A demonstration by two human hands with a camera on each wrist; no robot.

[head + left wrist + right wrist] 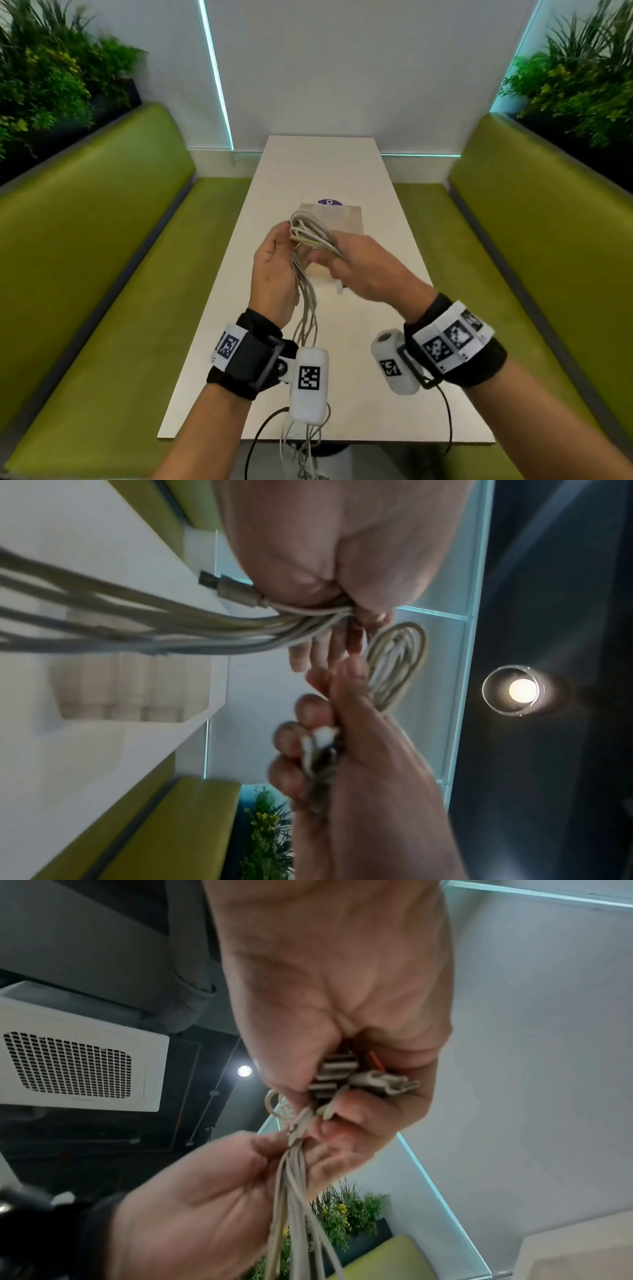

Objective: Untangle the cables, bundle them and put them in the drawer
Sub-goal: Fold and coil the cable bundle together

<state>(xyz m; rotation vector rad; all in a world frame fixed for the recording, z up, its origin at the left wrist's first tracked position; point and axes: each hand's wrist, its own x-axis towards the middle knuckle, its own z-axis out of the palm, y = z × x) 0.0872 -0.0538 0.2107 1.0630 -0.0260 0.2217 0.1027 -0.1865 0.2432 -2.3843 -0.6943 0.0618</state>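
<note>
A bunch of white and grey cables (310,233) is held up over the white table (370,192) between both hands. My left hand (274,260) grips the strands in its fist, and the long ends (308,318) hang down past the near table edge. My right hand (359,263) curls round the folded loop and the plug ends (346,1080). In the left wrist view a metal USB plug (232,588) sticks out of the left fist, and a loop (397,664) pokes up behind the right hand (359,777). A small pale drawer box (346,219) stands on the table behind the hands.
Green benches (102,274) run along both sides of the narrow table. Plants (44,75) sit on the ledges behind them. A purple sticker (329,202) lies beyond the drawer box. Thin black wrist-camera leads (445,411) dangle near the front edge.
</note>
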